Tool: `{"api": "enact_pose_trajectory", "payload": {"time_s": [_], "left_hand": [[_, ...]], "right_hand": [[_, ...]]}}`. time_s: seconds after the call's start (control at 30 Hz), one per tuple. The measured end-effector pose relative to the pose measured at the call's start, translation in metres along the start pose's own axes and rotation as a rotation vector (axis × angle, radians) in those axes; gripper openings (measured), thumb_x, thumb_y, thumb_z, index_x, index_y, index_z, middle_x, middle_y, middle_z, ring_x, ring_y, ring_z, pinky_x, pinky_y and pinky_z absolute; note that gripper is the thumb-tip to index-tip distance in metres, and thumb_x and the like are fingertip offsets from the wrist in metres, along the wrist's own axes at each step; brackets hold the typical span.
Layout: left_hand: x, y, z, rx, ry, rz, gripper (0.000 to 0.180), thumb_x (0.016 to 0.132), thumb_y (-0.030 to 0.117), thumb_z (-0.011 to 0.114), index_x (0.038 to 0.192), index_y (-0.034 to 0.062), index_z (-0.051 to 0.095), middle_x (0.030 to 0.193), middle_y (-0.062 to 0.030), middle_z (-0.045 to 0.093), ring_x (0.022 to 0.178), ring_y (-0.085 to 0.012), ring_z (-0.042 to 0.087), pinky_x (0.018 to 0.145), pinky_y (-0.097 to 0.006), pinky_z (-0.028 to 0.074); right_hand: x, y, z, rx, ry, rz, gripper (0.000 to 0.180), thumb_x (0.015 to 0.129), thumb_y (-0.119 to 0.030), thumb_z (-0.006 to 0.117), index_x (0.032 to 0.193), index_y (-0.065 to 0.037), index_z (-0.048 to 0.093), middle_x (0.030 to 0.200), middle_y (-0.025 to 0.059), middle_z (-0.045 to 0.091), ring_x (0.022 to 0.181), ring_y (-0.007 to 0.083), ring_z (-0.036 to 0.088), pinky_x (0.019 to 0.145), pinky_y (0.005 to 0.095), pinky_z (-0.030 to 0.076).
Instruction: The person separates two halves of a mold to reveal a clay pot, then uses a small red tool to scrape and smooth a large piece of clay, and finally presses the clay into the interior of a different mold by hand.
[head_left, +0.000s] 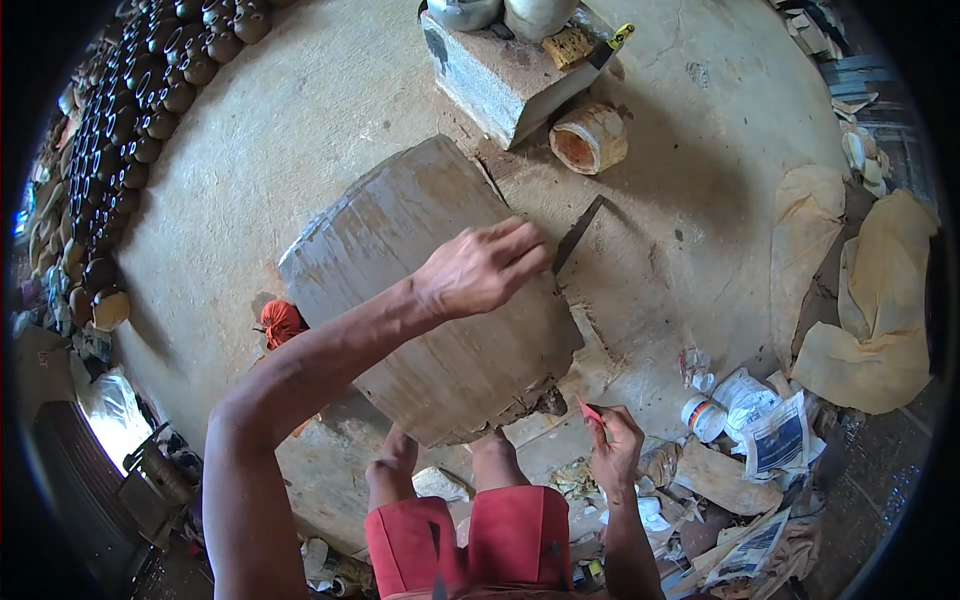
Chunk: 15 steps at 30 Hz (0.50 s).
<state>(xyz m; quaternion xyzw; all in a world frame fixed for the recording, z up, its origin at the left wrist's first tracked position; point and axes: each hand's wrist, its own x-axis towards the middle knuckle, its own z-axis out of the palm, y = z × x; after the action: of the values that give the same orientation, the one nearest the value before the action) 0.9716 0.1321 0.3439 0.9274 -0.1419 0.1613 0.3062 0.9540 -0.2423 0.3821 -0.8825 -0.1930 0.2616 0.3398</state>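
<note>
A large grey-brown clay block [400, 215] with a smeared, streaked top stands on the floor in front of my legs. Over its right part my left hand [485, 268] is closed, fingers curled together; whatever they pinch, if anything, is hidden. Just beyond these fingers a dark flat blade [578, 235] points away from the block's right edge; I cannot tell whether the hand touches it. Low on the right, my right hand [617, 447] pinches a small red pointed piece [590, 411], close to the block's ragged near corner.
A pale block [490, 90] bearing pots stands at the far side, with a hollow cylinder [590, 138] beside it. Many dark pots [150, 90] line the far left. A red cloth bundle [282, 322] sits left of the clay. Brown sheets [870, 310], a white tub [703, 417] and newspaper lie right.
</note>
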Motion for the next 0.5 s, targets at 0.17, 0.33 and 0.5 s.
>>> {"api": "enact_pose_trajectory", "payload": {"time_s": [0.17, 0.33, 0.5], "left_hand": [[0.084, 0.003, -0.019, -0.355, 0.083, -0.055, 0.028, 0.090, 0.004, 0.067, 0.118, -0.0004, 0.070, 0.112, -0.0178, 0.071, 0.092, -0.0347, 0.073, 0.079, -0.041, 0.062], [0.128, 0.024, 0.058, -0.423, 0.057, -0.143, 0.046, 0.087, 0.001, 0.063, 0.133, 0.0007, 0.065, 0.143, -0.0220, 0.059, 0.113, -0.0381, 0.069, 0.094, -0.045, 0.058], [0.099, 0.020, 0.087, -0.416, 0.178, -0.262, 0.054, 0.084, -0.003, 0.061, 0.138, 0.0041, 0.064, 0.146, -0.0200, 0.059, 0.116, -0.0366, 0.070, 0.101, -0.041, 0.056]], "right_hand": [[0.001, -0.011, -0.002, 0.015, 0.051, -0.042, 0.018, 0.091, 0.003, 0.069, 0.108, 0.001, 0.074, 0.092, 0.0148, 0.069, 0.083, 0.0276, 0.070, 0.073, 0.0352, 0.053], [0.014, -0.028, 0.002, 0.042, 0.053, -0.113, 0.017, 0.091, 0.004, 0.070, 0.107, 0.000, 0.075, 0.091, 0.0148, 0.069, 0.082, 0.0268, 0.070, 0.072, 0.0351, 0.053], [0.028, -0.045, 0.006, 0.017, 0.000, -0.180, 0.014, 0.093, 0.001, 0.070, 0.106, 0.000, 0.075, 0.092, 0.0127, 0.071, 0.082, 0.0249, 0.071, 0.074, 0.0352, 0.056]]}}
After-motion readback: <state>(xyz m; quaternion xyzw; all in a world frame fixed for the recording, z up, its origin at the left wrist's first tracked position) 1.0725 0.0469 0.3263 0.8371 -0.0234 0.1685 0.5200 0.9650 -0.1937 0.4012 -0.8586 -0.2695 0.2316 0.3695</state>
